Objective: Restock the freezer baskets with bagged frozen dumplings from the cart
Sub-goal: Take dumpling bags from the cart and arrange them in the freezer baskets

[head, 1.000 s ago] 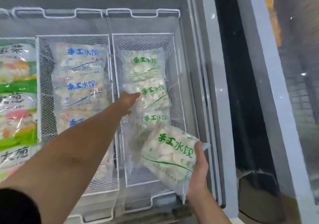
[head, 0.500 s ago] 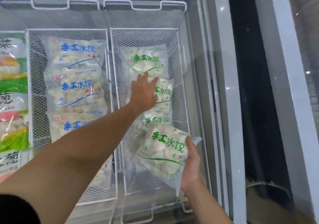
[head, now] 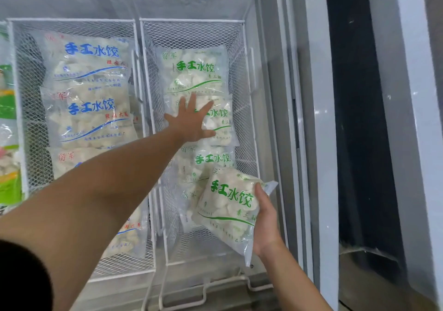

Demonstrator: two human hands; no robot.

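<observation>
A white wire basket [head: 247, 54] on the right of the freezer holds several clear dumpling bags with green lettering, laid in a row. My left hand [head: 191, 121] lies flat with spread fingers on the second green bag [head: 223, 123], just below the far green bag [head: 194, 71]. My right hand [head: 265, 217] grips another green-lettered dumpling bag [head: 227, 210] by its right edge, tilted above the near end of the same basket. A third green bag [head: 211, 159] lies partly under the held one.
The neighbouring wire basket [head: 16, 100] on the left holds blue-lettered dumpling bags [head: 91, 71]. Green and yellow packets [head: 8, 143] sit at the far left edge. The freezer's grey rim and sliding-lid rail [head: 299, 119] run along the right, with a dark gap beyond.
My left hand has reached farther into the right basket and flattened onto the second green bag. The right hand keeps its bag over the basket's near end. The view has moved closer.
</observation>
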